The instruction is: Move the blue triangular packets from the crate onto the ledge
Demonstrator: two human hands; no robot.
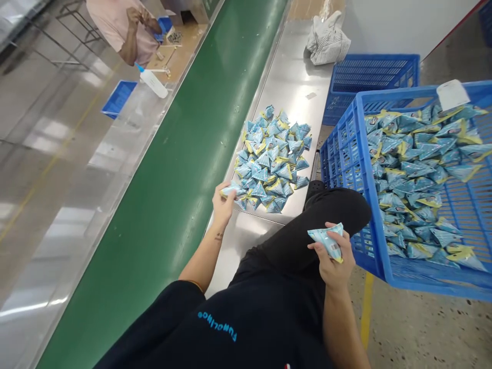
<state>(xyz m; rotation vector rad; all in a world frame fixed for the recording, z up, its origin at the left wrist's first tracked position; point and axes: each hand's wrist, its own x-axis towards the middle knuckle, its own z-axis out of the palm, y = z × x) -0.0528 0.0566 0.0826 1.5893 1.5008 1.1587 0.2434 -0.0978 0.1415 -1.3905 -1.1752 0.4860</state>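
My left hand (224,204) grips a small blue-and-yellow pyramid-shaped packet (232,190) at the near left edge of a pile of similar packets (265,159). The pile lies on a shiny metal table (286,92). In front of my right knee, my right hand (336,259) holds another pyramid packet (326,241) between thumb and fingers. That packet is in the air, apart from the pile and left of a large blue crate (380,241). Many more of these packets (418,174) fill much of the crate.
A green conveyor belt (180,133) runs along the table's left side. Across it, a person (123,25) works by a white bottle (154,83) and a small blue tray (120,98). A striped cloth bag (328,40) rests at the table's far end, near another blue crate (374,72).
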